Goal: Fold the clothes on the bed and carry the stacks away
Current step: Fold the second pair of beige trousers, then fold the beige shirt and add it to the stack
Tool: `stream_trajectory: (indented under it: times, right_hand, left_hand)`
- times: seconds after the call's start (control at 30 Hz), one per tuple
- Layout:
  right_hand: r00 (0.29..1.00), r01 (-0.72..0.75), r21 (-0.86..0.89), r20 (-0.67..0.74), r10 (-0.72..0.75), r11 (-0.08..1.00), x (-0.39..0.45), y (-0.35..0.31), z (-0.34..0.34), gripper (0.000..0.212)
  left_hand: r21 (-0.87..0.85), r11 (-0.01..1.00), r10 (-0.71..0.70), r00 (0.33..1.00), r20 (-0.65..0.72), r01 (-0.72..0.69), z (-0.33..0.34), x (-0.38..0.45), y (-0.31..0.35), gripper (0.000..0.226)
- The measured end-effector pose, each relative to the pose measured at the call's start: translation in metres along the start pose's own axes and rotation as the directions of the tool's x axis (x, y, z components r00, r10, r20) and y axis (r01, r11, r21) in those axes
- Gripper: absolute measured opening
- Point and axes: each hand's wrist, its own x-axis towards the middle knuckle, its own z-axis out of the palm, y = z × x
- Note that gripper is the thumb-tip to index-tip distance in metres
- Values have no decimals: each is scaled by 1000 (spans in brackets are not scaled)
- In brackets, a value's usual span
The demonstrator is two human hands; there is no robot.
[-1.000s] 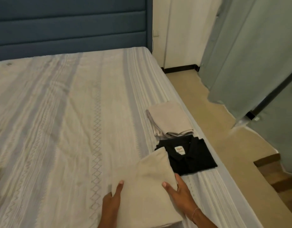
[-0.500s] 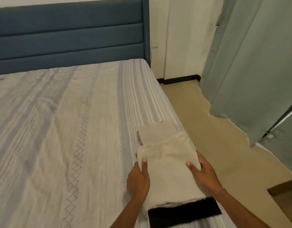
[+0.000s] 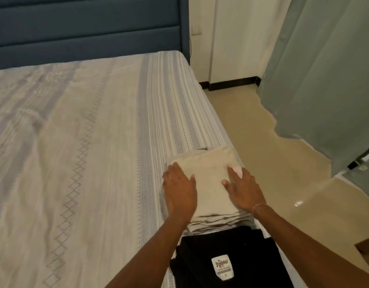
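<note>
Head view | beige cloth (image 3: 210, 181) now down on beige stack (image 3: 219, 222) at bed (image 3: 96, 163) edge, no longer carried | left hand (image 3: 180, 188), right hand (image 3: 245, 189) flat, pressing, gripping nothing | black shirt (image 3: 231, 260) beside | stack ready to carry

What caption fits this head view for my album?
Both hands, left and right, press flat on a beige folded stack beside a black shirt.

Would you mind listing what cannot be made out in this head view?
- Beige stack: lower pieces covered by the top piece; count unclear.
- Black shirt: cut off by the bottom edge.
- Its label: small print too small to read.
- Curtain: hides whatever lies behind it.
</note>
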Motion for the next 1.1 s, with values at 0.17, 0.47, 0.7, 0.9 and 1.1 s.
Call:
stream_trajectory:
  times: [0.17, 0.47, 0.7, 0.9, 1.1]
  right_hand:
    - [971, 186, -204, -111, -211, 961, -7, -15, 36, 72]
    - [988, 142, -224, -34, -153, 964, 0, -12, 56, 79]
    - [946, 45, -199, 324, 23, 979, -28, -51, 17, 72]
    - [938, 200, -146, 315, -146, 969, -108, -101, -48, 72]
    - [939, 304, -167, 218, -265, 938, -202, -174, -104, 75]
  left_hand:
    - [180, 855, 418, 851, 319, -487, 34, -10, -25, 82]
    - [125, 868, 435, 858, 273, -480, 61, -10, -45, 100]
    - [73, 885, 346, 756, 556, -459, 6, -18, -45, 105]
    - [38, 859, 428, 759, 491, -510, -107, -66, -73, 96]
    - [197, 807, 432, 784, 446, -557, -260, -102, -99, 95]
